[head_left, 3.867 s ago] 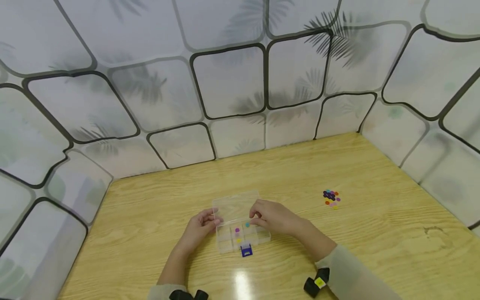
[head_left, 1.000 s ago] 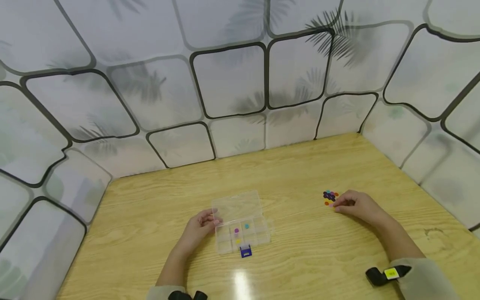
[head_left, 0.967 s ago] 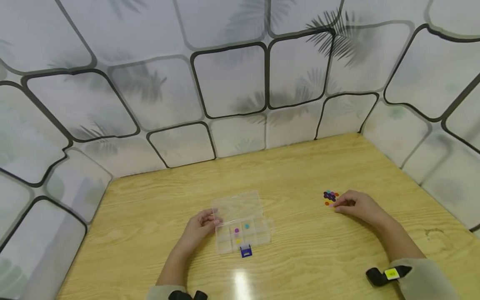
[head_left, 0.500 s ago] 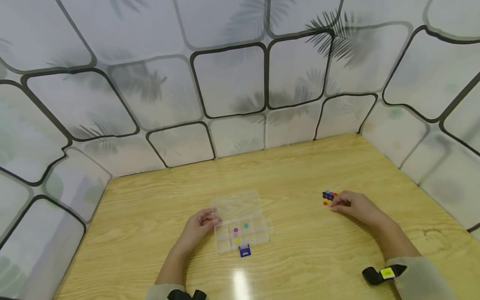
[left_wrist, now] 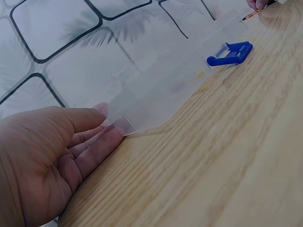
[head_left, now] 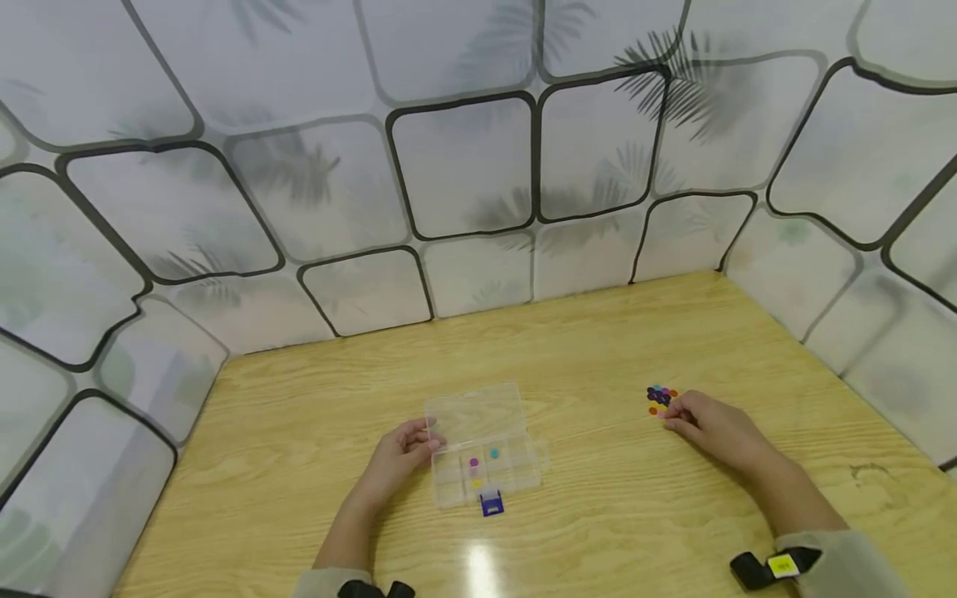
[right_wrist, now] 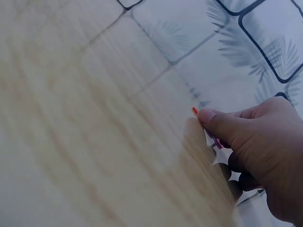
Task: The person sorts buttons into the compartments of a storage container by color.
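Note:
A clear plastic compartment box [head_left: 524, 474] lies on the table with its lid [head_left: 474, 415] raised toward the back and a blue latch [head_left: 492, 504] at its front. Inside are a magenta disc [head_left: 474, 463], a yellow disc [head_left: 477, 483] and a blue disc [head_left: 494, 453]. My left hand [head_left: 396, 459] holds the box's left side, thumb at the corner and fingers behind it in the left wrist view. Over at the right, my right hand [head_left: 718, 429] has its thumb and index fingertips at the near edge of a pile of small coloured discs [head_left: 658, 397]. I cannot tell whether it pinches one.
The wood-grain table [head_left: 359, 357] meets a patterned wall [head_left: 471, 166] at the back and on both sides. Between the box and the pile lies a stretch of tabletop. Black camera mounts [head_left: 773, 566] sit on both wrists.
Since the oldest frame my right hand has left the box and moved right to the disc pile, where it stays with small finger shifts. My left hand keeps its place at the box.

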`<state>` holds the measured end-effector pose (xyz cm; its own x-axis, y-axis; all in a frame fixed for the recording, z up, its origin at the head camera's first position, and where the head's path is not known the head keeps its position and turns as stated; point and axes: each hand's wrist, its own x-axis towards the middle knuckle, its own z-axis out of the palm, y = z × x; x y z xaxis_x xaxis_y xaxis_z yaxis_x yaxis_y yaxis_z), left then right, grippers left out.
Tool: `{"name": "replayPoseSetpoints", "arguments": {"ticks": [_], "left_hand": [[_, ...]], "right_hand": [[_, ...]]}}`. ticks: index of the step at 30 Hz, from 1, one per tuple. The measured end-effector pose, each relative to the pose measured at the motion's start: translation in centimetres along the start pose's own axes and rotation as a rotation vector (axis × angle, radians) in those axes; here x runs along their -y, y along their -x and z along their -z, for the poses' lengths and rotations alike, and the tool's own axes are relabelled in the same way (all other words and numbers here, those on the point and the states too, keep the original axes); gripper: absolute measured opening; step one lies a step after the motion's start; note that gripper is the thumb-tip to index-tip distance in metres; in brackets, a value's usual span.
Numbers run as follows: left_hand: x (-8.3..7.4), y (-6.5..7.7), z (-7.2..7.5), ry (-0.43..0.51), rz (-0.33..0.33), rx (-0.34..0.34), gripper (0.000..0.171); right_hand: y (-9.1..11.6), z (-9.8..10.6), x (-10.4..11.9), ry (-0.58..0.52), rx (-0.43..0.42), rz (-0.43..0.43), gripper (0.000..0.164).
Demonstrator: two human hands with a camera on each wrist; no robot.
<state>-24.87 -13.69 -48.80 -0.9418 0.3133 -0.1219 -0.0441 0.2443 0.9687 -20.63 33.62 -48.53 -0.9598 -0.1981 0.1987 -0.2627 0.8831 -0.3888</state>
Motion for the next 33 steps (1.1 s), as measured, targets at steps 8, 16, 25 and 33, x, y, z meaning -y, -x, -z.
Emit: {"name": "replayPoseSetpoints", "arguments": {"ticks": [8,16,25,33], "left_hand": [[0.2,0.0,-0.1,0.003,-0.027,0.008,0.044],[0.4,-0.1,0.0,0.012,0.003,-0.006,0.043],[0.4,0.0,0.1,0.000,-0.020,-0.004,0.043],[0.4,-0.1,0.1,0.006,-0.019,0.004,0.043]], "right_hand": [[0.6,0.0,0.6,0.040,-0.022,-0.011,0.010],[0.3,0.4,0.8,-0.067,-0.015,-0.043,0.015],[-0.2,0.5,2.2,-0.064,-0.026,0.021,0.008],[-1.0,0.1,4.0,-0.037,-0.024,0.088,0.007]]}}
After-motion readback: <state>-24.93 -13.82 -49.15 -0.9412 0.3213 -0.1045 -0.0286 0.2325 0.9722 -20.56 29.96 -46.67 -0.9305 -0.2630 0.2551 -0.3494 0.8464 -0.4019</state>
